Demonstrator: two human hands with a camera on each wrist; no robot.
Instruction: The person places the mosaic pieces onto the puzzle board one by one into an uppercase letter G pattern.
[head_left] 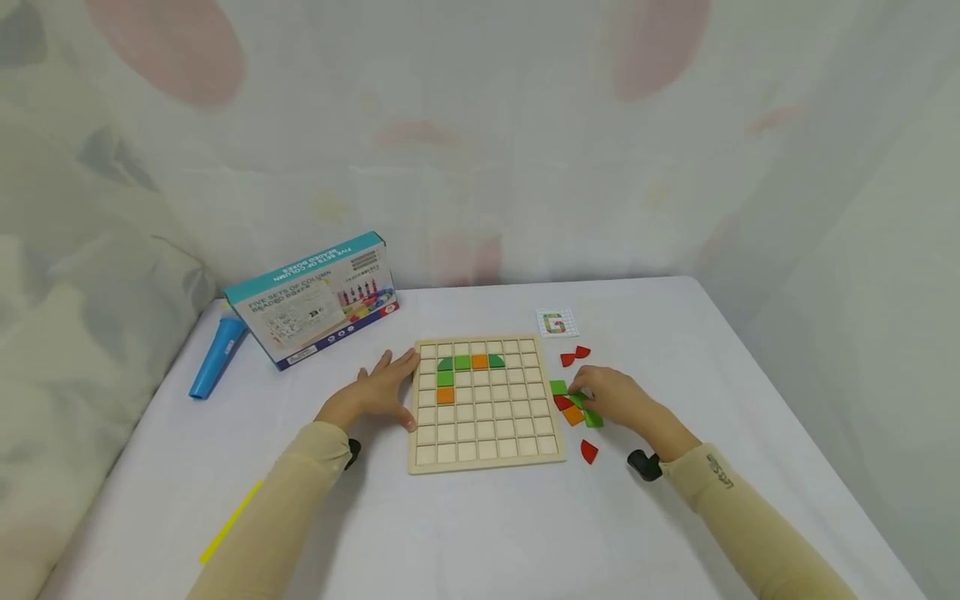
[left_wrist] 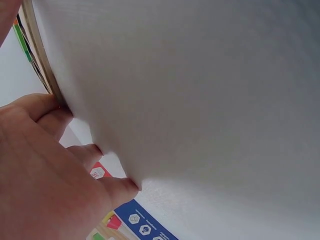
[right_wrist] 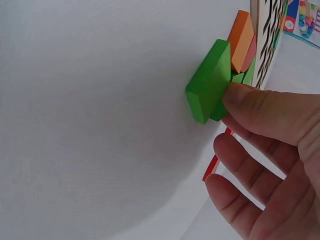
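Your left hand (head_left: 378, 390) has its fingers spread wide. It touches the left edge of the wooden board (head_left: 486, 412), and it does not hold any tile. The board lies flat on the white table (head_left: 465, 533), in the middle, between your two hands.

Your right hand (head_left: 618, 396) is just to the right of the board. Its thumb and first finger pinch a small green tile (right_wrist: 220, 107), and the other fingers bend loosely. You cannot tell if that tile is up off the table.

By your fingers are an orange tile (head_left: 573, 415), a red tile (head_left: 562, 402), a near green tile (head_left: 593, 418) and a far green tile (head_left: 558, 387). Two red pieces (head_left: 567, 359) lie farther away, and one rounded red piece (head_left: 588, 451) lies nearer to you.

On the board, a row goes from left to right: a dark green round-edged piece (head_left: 446, 364), a green square (head_left: 462, 362), an orange square (head_left: 479, 361), and one more dark green piece (head_left: 497, 361). Under the left end sit another green square (head_left: 446, 378) and another orange square (head_left: 446, 395).

A little card with a G (head_left: 557, 322) lies past the board's far right corner. A big box (head_left: 322, 312) stands at the far left.
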